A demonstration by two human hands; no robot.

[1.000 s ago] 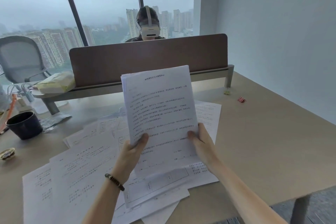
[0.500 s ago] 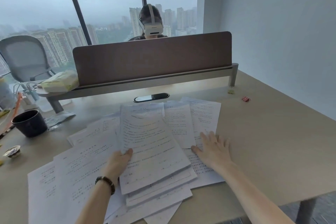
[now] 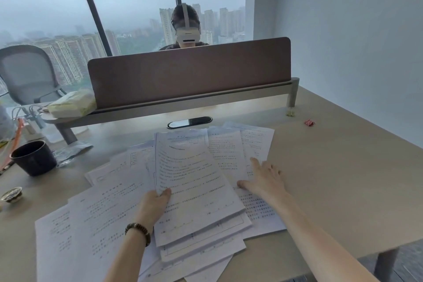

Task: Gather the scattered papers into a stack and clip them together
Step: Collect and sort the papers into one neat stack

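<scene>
On desk [image 3: 343,178], centre: scattered papers [image 3: 96,217] overlapped; top sheaf [image 3: 194,190] pinched at left edge by left hand [image 3: 152,207]. Right hand [image 3: 265,178] laid flat, fingers spread, nothing gripped. Red binder clip [image 3: 309,122] set well apart, far right.

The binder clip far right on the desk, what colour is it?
The binder clip is red or pink, seen in the head view, the only view.

Dark mug [image 3: 34,157] at desk's left, brown divider panel [image 3: 190,71], grey mesh chair [image 3: 25,73], tissue pack [image 3: 72,103]
</scene>
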